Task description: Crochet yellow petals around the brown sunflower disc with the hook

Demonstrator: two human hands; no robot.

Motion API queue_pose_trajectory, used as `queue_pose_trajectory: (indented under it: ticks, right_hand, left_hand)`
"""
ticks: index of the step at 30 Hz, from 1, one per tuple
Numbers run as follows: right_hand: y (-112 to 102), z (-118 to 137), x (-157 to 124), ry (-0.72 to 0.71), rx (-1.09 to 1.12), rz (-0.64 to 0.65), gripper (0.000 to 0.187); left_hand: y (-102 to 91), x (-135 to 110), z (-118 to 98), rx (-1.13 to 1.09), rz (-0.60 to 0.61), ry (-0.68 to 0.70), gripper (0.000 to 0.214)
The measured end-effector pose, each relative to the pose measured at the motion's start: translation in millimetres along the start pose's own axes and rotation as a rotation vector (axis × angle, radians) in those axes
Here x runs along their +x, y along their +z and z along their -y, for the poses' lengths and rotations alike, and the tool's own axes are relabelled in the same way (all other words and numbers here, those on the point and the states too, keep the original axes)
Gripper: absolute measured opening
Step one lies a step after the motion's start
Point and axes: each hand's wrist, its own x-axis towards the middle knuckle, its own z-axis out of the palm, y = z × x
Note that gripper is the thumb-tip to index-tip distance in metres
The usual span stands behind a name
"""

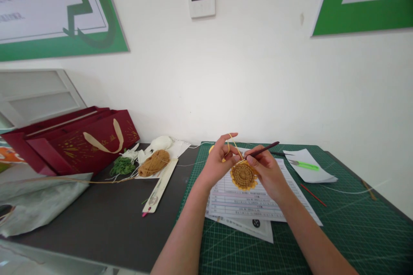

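A round crocheted piece point(243, 176), brown in the middle with a yellow scalloped edge, hangs between my hands above the printed sheets point(251, 206). My left hand point(222, 157) pinches its upper edge, and yellow yarn point(237, 147) loops over the raised index finger. In my right hand point(263, 167) is a crochet hook point(263, 149) with a dark handle, its metal tip pointing left into the top edge of the piece. The fingers partly hide the stitches where the hook meets them.
A green cutting mat point(348, 232) lies under the papers. To the right are green-handled snips point(305, 165) on white paper point(303, 157) and a thin red stick point(312, 194). Brown yarn point(154, 163), green yarn point(122, 166), a ruler-like strip point(160, 187) and a red gift bag point(97, 137) stand left.
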Motion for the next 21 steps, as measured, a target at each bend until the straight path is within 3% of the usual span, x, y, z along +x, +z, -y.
queue_pose_trajectory:
  ticks: [5, 9, 14, 18, 21]
  right_hand:
    - [13, 27, 0, -0.097, 0.079, -0.001, 0.022]
    - [26, 76, 12, -0.191, 0.133, 0.028, 0.02]
    - [45, 141, 31, -0.297, 0.193, 0.086, 0.017]
    - [55, 161, 39, -0.351, 0.222, 0.145, 0.017]
    - [56, 161, 41, -0.366, 0.238, 0.181, 0.018]
  left_hand:
    - [2.5, -3, -37, -0.05, 0.031, 0.02, 0.094]
    - [10.6, 3, -88, -0.026, -0.015, 0.085, 0.101]
    - [27.9, 7, -148, -0.015, -0.186, 0.256, 0.106]
    - [38.5, 4, -169, -0.108, -0.362, 0.235, 0.105]
    - [38.7, -1, -175, -0.184, -0.383, 0.173, 0.108]
